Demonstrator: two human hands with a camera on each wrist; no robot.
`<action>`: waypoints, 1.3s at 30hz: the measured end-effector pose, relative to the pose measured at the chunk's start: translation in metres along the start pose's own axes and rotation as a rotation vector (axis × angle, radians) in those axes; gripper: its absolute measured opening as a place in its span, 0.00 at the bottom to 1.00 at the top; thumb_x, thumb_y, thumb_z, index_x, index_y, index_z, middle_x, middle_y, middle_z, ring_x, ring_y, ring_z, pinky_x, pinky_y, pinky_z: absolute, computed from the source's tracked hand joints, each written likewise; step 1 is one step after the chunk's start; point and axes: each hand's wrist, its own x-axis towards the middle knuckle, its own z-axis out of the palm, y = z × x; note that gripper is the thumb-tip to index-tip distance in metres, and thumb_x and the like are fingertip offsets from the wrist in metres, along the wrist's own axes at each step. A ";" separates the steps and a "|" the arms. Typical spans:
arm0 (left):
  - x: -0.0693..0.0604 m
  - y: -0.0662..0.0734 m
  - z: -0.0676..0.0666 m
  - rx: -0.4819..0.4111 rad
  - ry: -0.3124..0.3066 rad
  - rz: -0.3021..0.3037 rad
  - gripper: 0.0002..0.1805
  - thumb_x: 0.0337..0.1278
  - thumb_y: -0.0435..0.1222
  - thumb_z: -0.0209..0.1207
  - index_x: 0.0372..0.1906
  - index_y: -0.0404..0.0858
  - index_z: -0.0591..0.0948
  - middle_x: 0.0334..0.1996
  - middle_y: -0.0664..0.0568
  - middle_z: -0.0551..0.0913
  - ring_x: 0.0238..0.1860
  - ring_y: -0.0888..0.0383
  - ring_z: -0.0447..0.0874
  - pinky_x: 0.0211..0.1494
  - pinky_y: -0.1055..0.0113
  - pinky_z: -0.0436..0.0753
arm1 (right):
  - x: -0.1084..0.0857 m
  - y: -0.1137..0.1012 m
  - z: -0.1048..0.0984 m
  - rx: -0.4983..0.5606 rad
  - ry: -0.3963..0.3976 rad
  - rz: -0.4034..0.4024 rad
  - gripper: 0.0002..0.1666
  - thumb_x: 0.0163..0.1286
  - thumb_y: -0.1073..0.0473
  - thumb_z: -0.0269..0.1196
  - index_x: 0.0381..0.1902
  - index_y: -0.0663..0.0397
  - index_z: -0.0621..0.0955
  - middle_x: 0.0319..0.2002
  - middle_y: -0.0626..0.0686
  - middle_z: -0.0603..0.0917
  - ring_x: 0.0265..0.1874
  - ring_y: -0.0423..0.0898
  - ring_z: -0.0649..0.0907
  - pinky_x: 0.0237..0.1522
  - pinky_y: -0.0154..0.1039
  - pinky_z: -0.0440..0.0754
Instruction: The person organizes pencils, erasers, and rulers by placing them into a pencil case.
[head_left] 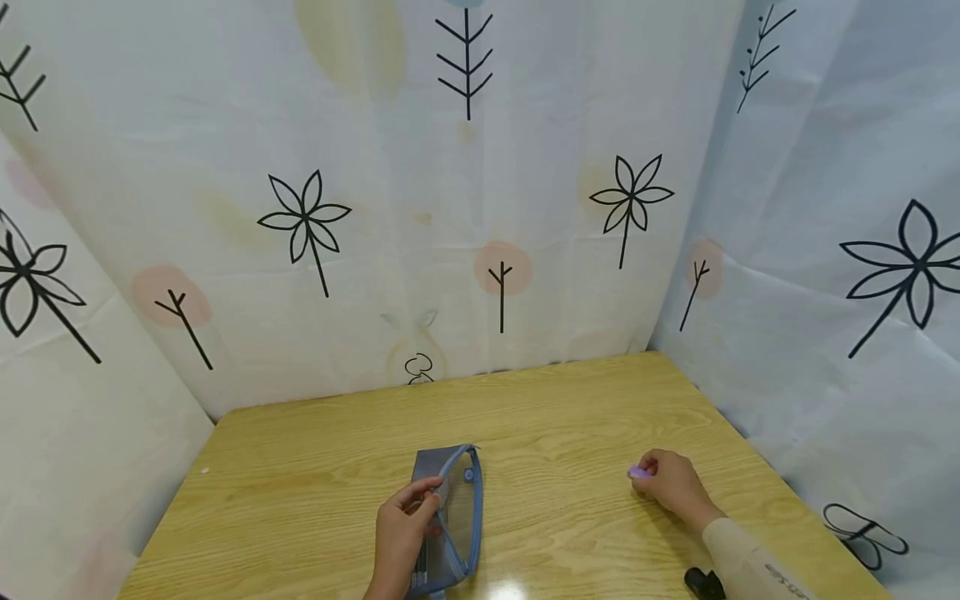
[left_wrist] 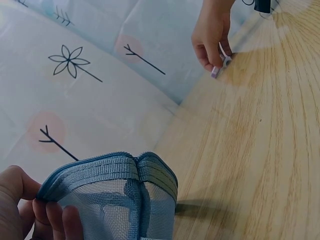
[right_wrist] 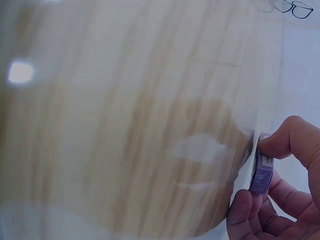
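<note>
My left hand (head_left: pixel 401 525) pinches the rim of a blue mesh zip pouch (head_left: pixel 477 517), whose mouth gapes open on the table. In the left wrist view the thumb and fingers (left_wrist: pixel 55 217) hold the pouch's edge (left_wrist: pixel 115 200). What lies inside is hard to make out. Off to the right, my right hand (head_left: pixel 678 487) holds a small purple block (head_left: pixel 639 472) between thumb and fingers, apart from the pouch. The right wrist view shows this block (right_wrist: pixel 262 177) with a pale label on its side; its exact kind cannot be told.
A wood-grain table (head_left: pixel 315 475) carries everything. Beside the right sleeve (head_left: pixel 750 558) lies a black object (head_left: pixel 703 583), partly cut off by the frame. White patterned cloth (head_left: pixel 390 317) closes off the back and both sides.
</note>
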 end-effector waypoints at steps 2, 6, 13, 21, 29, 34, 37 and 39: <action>0.000 0.000 0.000 0.001 -0.001 0.003 0.16 0.56 0.31 0.61 0.50 0.32 0.85 0.31 0.53 0.79 0.29 0.61 0.79 0.26 0.65 0.87 | -0.001 -0.002 0.001 0.009 -0.003 -0.003 0.14 0.52 0.64 0.70 0.35 0.64 0.81 0.28 0.51 0.80 0.27 0.44 0.77 0.29 0.36 0.77; -0.001 0.001 -0.001 -0.002 -0.003 0.004 0.16 0.55 0.30 0.61 0.49 0.32 0.85 0.31 0.53 0.78 0.29 0.61 0.79 0.26 0.65 0.87 | -0.002 -0.008 0.003 0.030 -0.006 -0.001 0.13 0.52 0.64 0.71 0.35 0.64 0.81 0.28 0.51 0.81 0.27 0.43 0.77 0.27 0.34 0.77; 0.000 0.000 -0.001 -0.006 -0.001 0.000 0.15 0.56 0.30 0.61 0.49 0.32 0.85 0.31 0.53 0.79 0.30 0.61 0.80 0.26 0.65 0.87 | -0.002 -0.017 0.006 0.042 0.001 -0.001 0.14 0.52 0.65 0.71 0.36 0.65 0.81 0.29 0.51 0.81 0.26 0.43 0.78 0.25 0.33 0.78; 0.000 0.000 -0.001 -0.008 -0.005 0.003 0.16 0.57 0.31 0.61 0.50 0.32 0.84 0.31 0.54 0.79 0.30 0.61 0.80 0.26 0.64 0.87 | 0.000 -0.027 0.012 0.038 0.000 -0.003 0.15 0.52 0.64 0.72 0.36 0.64 0.82 0.29 0.51 0.81 0.28 0.44 0.78 0.29 0.37 0.78; -0.001 0.000 -0.001 -0.007 -0.006 0.004 0.16 0.57 0.31 0.61 0.50 0.32 0.84 0.31 0.54 0.79 0.29 0.61 0.81 0.26 0.64 0.87 | 0.000 -0.042 0.019 0.040 0.006 -0.041 0.12 0.55 0.62 0.72 0.34 0.61 0.81 0.29 0.50 0.81 0.29 0.43 0.77 0.30 0.37 0.77; -0.001 0.001 -0.002 -0.001 -0.004 0.005 0.16 0.57 0.30 0.61 0.50 0.32 0.84 0.31 0.54 0.79 0.29 0.61 0.81 0.26 0.65 0.87 | 0.001 -0.054 0.023 0.050 0.011 -0.058 0.11 0.56 0.62 0.72 0.34 0.60 0.82 0.29 0.49 0.81 0.29 0.42 0.77 0.31 0.37 0.77; -0.001 0.001 -0.001 0.002 -0.001 0.004 0.16 0.56 0.30 0.61 0.50 0.32 0.85 0.31 0.54 0.80 0.30 0.60 0.81 0.26 0.65 0.87 | 0.000 -0.060 0.026 0.067 0.015 -0.064 0.10 0.55 0.63 0.71 0.34 0.60 0.82 0.29 0.49 0.81 0.28 0.42 0.77 0.30 0.36 0.77; -0.001 0.000 -0.001 0.002 -0.002 0.002 0.15 0.56 0.30 0.61 0.50 0.32 0.85 0.31 0.54 0.80 0.30 0.59 0.82 0.26 0.65 0.87 | 0.000 -0.064 0.028 0.080 0.011 -0.067 0.09 0.55 0.64 0.71 0.33 0.60 0.82 0.29 0.49 0.81 0.28 0.42 0.76 0.29 0.35 0.77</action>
